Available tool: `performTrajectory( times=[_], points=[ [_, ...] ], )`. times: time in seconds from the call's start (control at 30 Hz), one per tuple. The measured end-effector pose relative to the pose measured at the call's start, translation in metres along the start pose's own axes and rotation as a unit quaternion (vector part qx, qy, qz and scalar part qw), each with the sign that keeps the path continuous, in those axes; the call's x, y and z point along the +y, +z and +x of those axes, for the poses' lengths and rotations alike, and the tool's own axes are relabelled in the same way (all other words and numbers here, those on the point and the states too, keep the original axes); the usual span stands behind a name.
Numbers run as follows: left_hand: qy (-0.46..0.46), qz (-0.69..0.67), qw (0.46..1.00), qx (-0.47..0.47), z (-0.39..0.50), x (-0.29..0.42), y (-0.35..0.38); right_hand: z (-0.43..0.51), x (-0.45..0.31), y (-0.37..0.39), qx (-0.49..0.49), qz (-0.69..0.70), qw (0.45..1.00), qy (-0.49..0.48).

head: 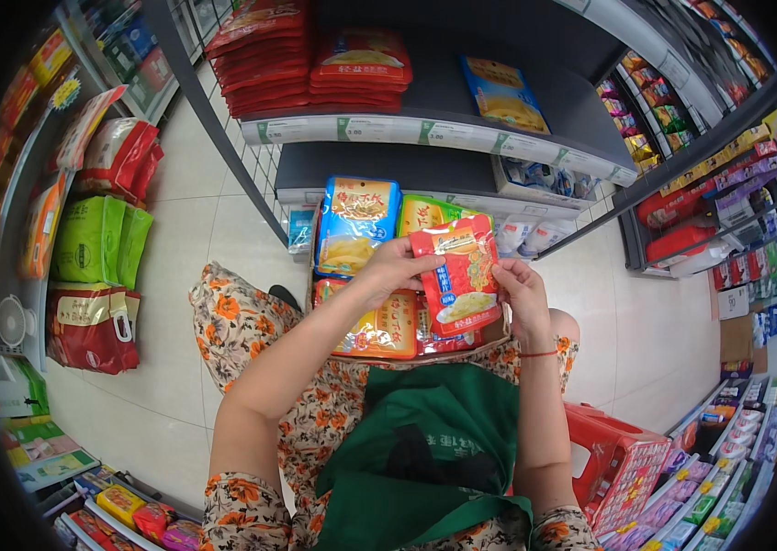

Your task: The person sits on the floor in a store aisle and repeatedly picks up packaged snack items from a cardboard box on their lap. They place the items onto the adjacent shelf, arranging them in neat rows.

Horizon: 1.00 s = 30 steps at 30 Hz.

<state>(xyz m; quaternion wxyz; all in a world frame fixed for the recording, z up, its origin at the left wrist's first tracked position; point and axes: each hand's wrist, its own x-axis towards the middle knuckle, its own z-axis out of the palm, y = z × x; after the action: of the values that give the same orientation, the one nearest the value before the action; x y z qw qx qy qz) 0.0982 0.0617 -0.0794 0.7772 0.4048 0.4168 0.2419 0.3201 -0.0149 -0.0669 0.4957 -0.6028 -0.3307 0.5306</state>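
Both hands hold one red food pouch [461, 282] above an open cardboard box [492, 351]. My left hand [392, 272] grips its left edge, with the thumb over the front. At its right edge, my right hand [523, 293] pinches the pouch between thumb and fingers. In the box lie a blue pouch [357, 224] at the back left, a green pouch [423, 210] partly hidden behind the red one, an orange-yellow pouch [381, 327] in front and more red packets [454, 344] beneath my hands. The box rests at the lap, over a green apron [430, 427].
A dark shelf [430, 89] ahead bears stacked red pouches [361, 69] and a blue pouch [505, 93]. Its lower tier holds a carton of small packets [547, 175]. Large bags [92, 241] stand at left. A red plastic crate [609, 461] is at right, near stocked racks.
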Motion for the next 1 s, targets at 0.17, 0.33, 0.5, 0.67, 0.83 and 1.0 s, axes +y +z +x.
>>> performTrajectory(
  times=[0.17,0.33,0.5,0.67,0.83,1.0],
  points=[
    [0.004,-0.027,1.0,-0.011,-0.007,0.007,0.001,-0.002,-0.008,0.012,0.009,0.014,1.0,-0.015],
    [0.003,0.044,0.999,-0.018,-0.02,0.024,0.002,0.0,-0.025,0.028,0.011,0.028,1.0,-0.008],
    [0.024,0.028,0.999,-0.028,-0.023,0.028,0.0,-0.002,-0.034,0.036,-0.007,0.112,0.993,-0.03],
    [0.047,0.008,0.998,-0.029,-0.024,0.032,-0.003,-0.002,-0.037,0.05,0.009,0.2,0.979,-0.024],
    [0.062,-0.015,0.998,-0.008,-0.021,0.036,-0.003,0.003,-0.029,0.055,0.032,0.165,0.981,-0.101],
    [0.085,-0.051,0.995,0.009,-0.03,0.048,-0.004,0.006,-0.038,0.062,0.032,0.205,0.976,-0.065]
  ],
)
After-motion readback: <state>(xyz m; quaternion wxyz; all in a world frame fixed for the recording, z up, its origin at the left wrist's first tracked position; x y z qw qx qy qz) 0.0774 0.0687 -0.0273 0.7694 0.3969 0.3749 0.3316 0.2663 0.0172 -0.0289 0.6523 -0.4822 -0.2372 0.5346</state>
